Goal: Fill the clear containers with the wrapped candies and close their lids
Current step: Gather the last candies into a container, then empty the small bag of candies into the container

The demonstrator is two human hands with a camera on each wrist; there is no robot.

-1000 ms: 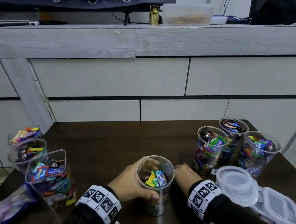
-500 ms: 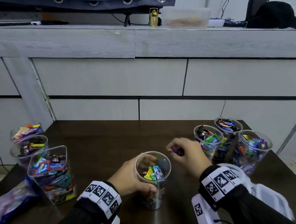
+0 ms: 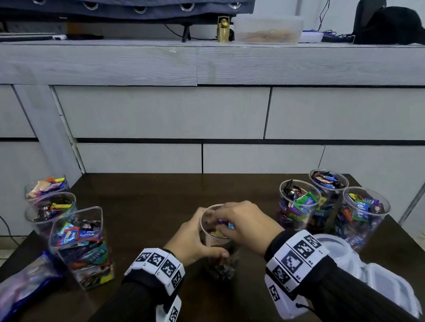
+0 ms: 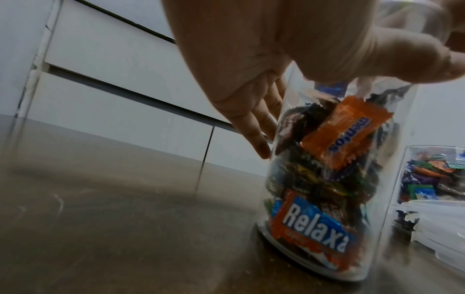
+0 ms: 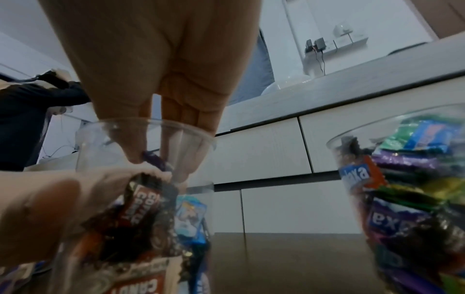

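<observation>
A clear round container (image 3: 220, 259) stands on the dark table (image 3: 157, 205) in front of me, partly filled with wrapped candies (image 4: 337, 159). My left hand (image 3: 191, 243) grips its side, fingers and thumb curled round the wall (image 4: 254, 127). My right hand (image 3: 239, 223) reaches down into its open mouth and pinches a small purple wrapped candy (image 5: 154, 160) between thumb and fingers, just below the rim (image 5: 156, 121). Other filled clear containers without lids stand at the right (image 3: 300, 204) and left (image 3: 82, 248).
Clear plastic lids (image 3: 384, 286) lie stacked at the table's near right corner. A blue candy bag (image 3: 13, 298) lies at the left edge. A grey drawer cabinet (image 3: 198, 113) stands right behind the table. Tiled floor shows at both sides.
My right hand lifted from the table holding a purple candy, then moved left over the container and lowered its fingers into the mouth. The left hand kept its grip.
</observation>
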